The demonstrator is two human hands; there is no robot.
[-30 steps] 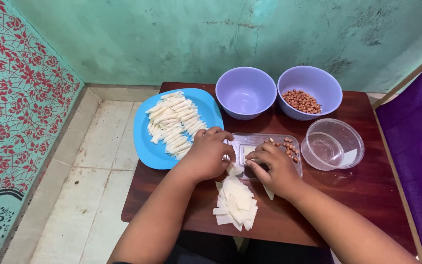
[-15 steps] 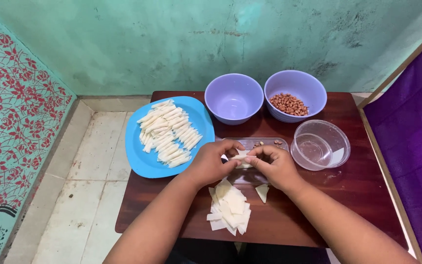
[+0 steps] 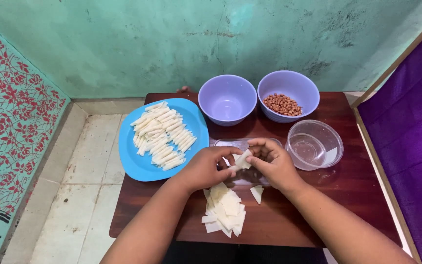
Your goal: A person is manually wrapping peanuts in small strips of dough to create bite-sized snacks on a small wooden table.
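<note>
Both hands meet over the middle of a dark wooden table (image 3: 348,195). My left hand (image 3: 205,168) and my right hand (image 3: 274,164) pinch one small white pastry wrapper (image 3: 242,160) between their fingertips, above a clear flat lid (image 3: 230,144) mostly hidden under them. A loose pile of white wrappers (image 3: 225,209) lies just below the hands, with a single wrapper piece (image 3: 257,193) beside it. A blue plate (image 3: 137,164) to the left carries several rolled white sticks (image 3: 161,135).
At the back stand an empty lilac bowl (image 3: 226,99) and a lilac bowl of peanuts (image 3: 283,104). A clear plastic container (image 3: 313,145) sits right of my hands. A green wall is behind, a tiled floor to the left, a purple panel to the right.
My hands have lifted from the clear lid and come together, now holding a wrapper between the fingertips. The view has shifted slightly, so the table sits lower in it.
</note>
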